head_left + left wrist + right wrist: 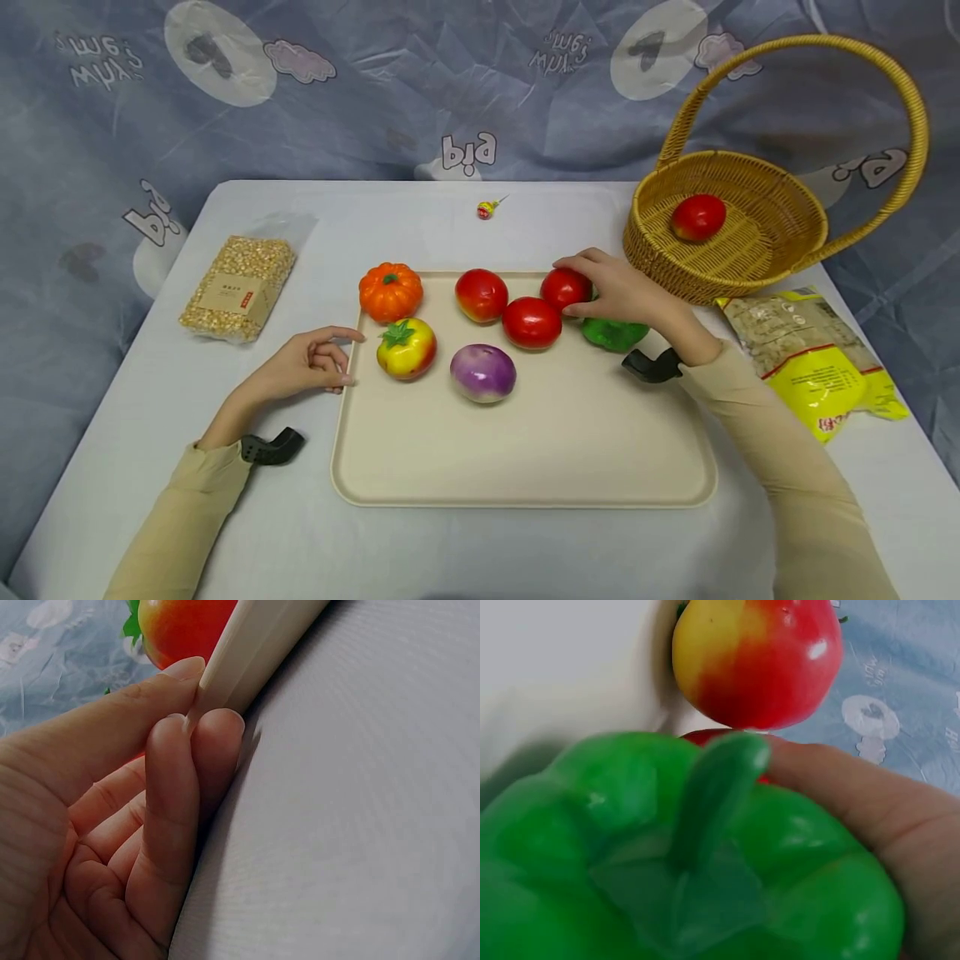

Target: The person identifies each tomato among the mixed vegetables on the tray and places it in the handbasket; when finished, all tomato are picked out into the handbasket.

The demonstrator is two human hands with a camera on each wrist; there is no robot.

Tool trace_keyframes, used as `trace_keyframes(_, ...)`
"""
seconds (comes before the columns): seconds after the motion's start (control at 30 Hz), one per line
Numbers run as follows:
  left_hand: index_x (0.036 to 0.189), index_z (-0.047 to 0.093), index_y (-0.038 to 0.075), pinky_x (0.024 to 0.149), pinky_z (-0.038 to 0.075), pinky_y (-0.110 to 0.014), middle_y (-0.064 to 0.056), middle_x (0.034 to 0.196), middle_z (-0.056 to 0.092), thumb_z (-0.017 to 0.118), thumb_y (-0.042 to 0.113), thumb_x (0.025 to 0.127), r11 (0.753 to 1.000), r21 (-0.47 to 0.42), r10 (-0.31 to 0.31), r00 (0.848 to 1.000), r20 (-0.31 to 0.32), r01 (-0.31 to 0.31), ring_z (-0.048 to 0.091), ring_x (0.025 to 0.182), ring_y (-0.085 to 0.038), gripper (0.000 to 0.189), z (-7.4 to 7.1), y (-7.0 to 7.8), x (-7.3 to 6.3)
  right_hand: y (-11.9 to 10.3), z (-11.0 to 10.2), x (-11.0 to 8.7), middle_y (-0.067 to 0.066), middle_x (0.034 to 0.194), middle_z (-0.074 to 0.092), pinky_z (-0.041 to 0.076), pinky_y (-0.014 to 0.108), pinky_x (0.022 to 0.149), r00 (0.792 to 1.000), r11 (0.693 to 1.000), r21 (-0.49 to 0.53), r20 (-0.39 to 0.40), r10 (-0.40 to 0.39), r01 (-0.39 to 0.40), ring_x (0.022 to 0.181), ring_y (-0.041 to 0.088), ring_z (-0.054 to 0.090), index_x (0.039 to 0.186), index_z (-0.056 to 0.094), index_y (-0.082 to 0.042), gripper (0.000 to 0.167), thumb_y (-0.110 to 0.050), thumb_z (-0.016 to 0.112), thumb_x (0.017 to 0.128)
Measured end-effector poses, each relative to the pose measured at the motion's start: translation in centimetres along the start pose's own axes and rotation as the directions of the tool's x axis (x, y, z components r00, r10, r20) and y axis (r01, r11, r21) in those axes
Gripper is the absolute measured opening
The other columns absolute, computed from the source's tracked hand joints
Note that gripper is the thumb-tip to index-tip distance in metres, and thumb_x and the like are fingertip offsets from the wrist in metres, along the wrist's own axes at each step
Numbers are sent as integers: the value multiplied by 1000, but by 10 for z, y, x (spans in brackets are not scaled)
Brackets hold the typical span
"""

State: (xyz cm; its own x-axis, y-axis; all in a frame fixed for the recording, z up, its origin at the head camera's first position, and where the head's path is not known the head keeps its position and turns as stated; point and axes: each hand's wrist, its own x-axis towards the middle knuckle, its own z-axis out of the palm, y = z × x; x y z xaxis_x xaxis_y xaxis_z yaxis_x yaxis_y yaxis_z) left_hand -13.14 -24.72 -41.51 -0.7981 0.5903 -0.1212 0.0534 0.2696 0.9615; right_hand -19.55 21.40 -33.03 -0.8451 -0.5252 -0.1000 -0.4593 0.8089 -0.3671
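In the head view, my left hand (311, 362) pinches the left rim of a beige tray (525, 467); the left wrist view shows thumb and fingertips on that rim. My right hand (626, 292) holds a red tomato (566, 287) at the tray's back right, thumb and fingers at its sides. Just below that hand lies a green bell pepper (615, 334), which covers most of the right wrist view. Two more red tomatoes, one behind (481, 295) and one in front (532, 323), lie to the left. A purple eggplant-like vegetable (483, 373), a yellow-red tomato (407, 348) and an orange pumpkin (390, 292) complete the group.
A wicker basket (641, 250) with a tall handle stands at the back right, holding one red tomato (698, 217). Beside it lies a yellow bag (817, 358). On the left is a pack of corn kernels (242, 287). A lollipop (487, 209) lies near the back edge.
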Motion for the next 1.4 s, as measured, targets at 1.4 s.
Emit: trace_keyframes(1.4,131,39,-8,58,58,-29,6,79,65,70,-1,80,1000,-5,-1,1000,2,1,63,59,-8,61,1,2,0,-1,-9,-19,18,126,51,49,46,84,865,995,70,-502,-20,64,108,29,51,134,45,-8,72,-23,80,72)
